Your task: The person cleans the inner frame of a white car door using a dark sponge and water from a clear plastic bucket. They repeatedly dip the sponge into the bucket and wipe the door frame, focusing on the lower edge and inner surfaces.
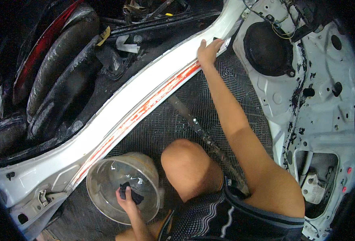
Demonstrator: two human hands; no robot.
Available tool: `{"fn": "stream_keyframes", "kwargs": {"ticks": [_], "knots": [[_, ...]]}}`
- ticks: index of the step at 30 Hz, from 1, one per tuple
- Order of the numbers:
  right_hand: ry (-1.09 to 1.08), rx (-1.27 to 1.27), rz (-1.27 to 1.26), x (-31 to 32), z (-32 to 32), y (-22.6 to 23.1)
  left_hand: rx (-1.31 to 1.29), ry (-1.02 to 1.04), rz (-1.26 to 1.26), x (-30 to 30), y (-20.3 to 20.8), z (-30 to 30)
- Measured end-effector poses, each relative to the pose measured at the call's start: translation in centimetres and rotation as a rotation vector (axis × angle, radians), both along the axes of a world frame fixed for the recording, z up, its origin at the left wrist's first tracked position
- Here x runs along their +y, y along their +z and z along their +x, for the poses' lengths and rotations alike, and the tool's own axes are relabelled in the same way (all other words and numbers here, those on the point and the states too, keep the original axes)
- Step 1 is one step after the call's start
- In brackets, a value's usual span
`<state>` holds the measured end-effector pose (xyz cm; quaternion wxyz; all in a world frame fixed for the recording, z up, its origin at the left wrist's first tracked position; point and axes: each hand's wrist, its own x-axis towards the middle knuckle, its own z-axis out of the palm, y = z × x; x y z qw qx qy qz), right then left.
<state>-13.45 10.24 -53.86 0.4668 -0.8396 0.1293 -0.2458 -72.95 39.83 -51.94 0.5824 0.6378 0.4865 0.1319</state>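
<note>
Two bare hands are at work, and nearest is the left one: the left hand pinches a dark, folded piece between thumb and fingers. The piece sits within the mouth of a clear bucket at the near left; whether it touches the liquid inside, I cannot tell. It looks light and limp, perhaps a cloth or abrasive sheet, and would likely turn slippery when wet; a bunched fold gives the surest hold. The bucket seems thin-walled and prone to slosh if knocked, so its rim is the place to steady it.

Right of the bucket, a bent knee crowds the space between the arms. Beyond it a long, dark bar lies across the ribbed mat, in the way of a foot. An opened door with a black speaker closes off the right side.

Farther off, the white sill runs from near left to far right, its lower edge streaked red. It looks stiff, fixed and smooth. On its far end rests the right hand, fingers spread, gripping nothing visible. Past the sill, at the far left, dark seat-like parts pile up inside.
</note>
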Motion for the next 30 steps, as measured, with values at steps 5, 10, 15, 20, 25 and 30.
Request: {"fn": "stream_keyframes", "kwargs": {"ticks": [5, 10, 15, 20, 25, 30], "knots": [[-0.106, -0.111, -0.016, -3.1, 4.5, 1.6, -0.001, 0.010, -0.048, -0.1, 0.6, 0.5], [-0.023, -0.015, 0.062, -1.2, 0.8, 0.8, -0.016, 0.005, 0.007, -0.5, 0.9, 0.7], [-0.105, -0.156, -0.138, -4.8, 5.5, 2.8, 0.009, -0.001, -0.044, -0.7, 1.8, 1.2], [0.045, 0.002, 0.012, -0.1, -0.6, 0.1, -0.015, 0.002, -0.057, -1.8, 2.8, 2.0], [-0.187, 0.022, 0.267, -3.6, 4.7, 4.7, -0.012, -0.028, -0.057, -0.6, 0.9, 0.6], [0.066, 0.007, 0.015, -0.2, -0.9, -0.3, -0.004, -0.022, -0.097, -1.3, 2.1, 1.6]]}}
